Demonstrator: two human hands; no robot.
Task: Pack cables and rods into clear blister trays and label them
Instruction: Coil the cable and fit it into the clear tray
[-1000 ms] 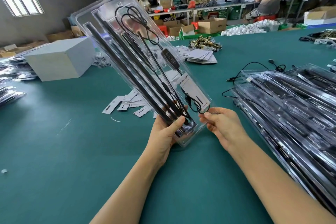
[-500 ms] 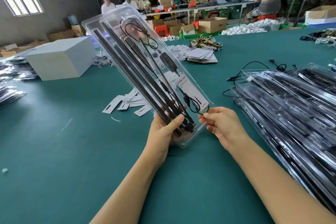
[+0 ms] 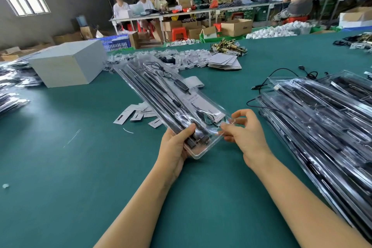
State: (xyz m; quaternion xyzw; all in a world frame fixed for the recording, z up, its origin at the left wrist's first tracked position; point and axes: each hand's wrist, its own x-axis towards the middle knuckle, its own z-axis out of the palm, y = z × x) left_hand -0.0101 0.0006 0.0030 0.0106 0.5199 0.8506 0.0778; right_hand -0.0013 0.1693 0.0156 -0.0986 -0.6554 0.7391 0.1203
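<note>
A clear blister tray [image 3: 201,148] holding black rods [image 3: 153,96], a black cable with an inline controller [image 3: 181,86] and a white label card [image 3: 205,106] lies tilted low over the green table. My left hand [image 3: 177,147] grips its near end from below, thumb on top of the rods. My right hand [image 3: 243,133] pinches the tray's near right edge with its fingertips.
A big stack of filled blister trays [image 3: 322,123] fills the right side, loose black cables [image 3: 281,74] behind it. White label cards [image 3: 138,115] lie scattered under the tray. A white box [image 3: 66,64] stands far left, flat stacks [image 3: 10,96] at the left edge. People sit at far tables.
The tray was held up steeply toward the camera; it has dropped down to a shallow angle over the table. Both hands stay at its near end.
</note>
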